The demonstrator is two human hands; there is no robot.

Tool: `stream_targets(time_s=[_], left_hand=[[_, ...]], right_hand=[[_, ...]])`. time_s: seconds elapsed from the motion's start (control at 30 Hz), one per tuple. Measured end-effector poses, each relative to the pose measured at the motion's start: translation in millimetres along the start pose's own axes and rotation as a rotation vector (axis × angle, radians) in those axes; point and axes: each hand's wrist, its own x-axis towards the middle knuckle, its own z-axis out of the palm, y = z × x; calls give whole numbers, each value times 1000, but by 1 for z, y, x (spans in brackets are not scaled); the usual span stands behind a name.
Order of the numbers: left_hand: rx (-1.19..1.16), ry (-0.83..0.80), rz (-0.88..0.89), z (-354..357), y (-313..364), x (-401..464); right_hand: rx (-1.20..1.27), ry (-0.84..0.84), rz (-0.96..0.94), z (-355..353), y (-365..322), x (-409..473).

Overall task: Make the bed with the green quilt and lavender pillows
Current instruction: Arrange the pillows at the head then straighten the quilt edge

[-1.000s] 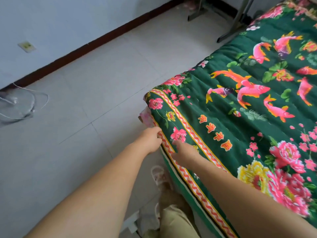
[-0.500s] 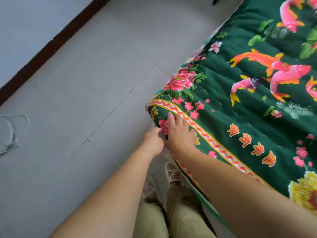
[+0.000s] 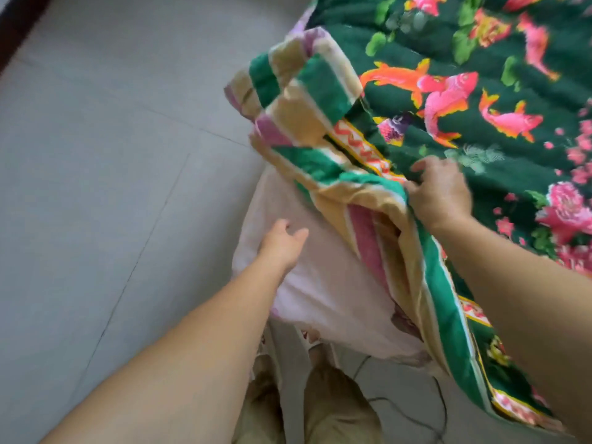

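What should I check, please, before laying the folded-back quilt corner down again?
1. Right hand has a grip on the quilt edge: ok.
2. Corner folded back, striped underside up: not ok, needs flipping.
3. Pink sheet beneath lies smooth: not ok, it sags off the bed edge.
4. Left hand free, open over the sheet: ok.
5. Cord on the floor near the feet, clear of the step: cannot tell.
6. Lavender pillows in place: cannot tell, not in view.
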Motion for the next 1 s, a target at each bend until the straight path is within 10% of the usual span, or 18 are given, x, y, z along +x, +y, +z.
stream_targets(time_s=[0.2, 0.4, 0.6, 1.0], left_hand=[[-276, -96, -24, 40, 47, 3], [-549, -24, -183, 62, 80, 3], [-678, 145, -241, 66, 94, -15], [-455, 326, -107, 45, 93, -99]], right_hand=[[203, -478, -63, 44, 18, -45], [202, -363, -88, 43, 35, -42], [543, -772, -168, -4, 46, -68], [383, -562, 33, -10, 106, -154]])
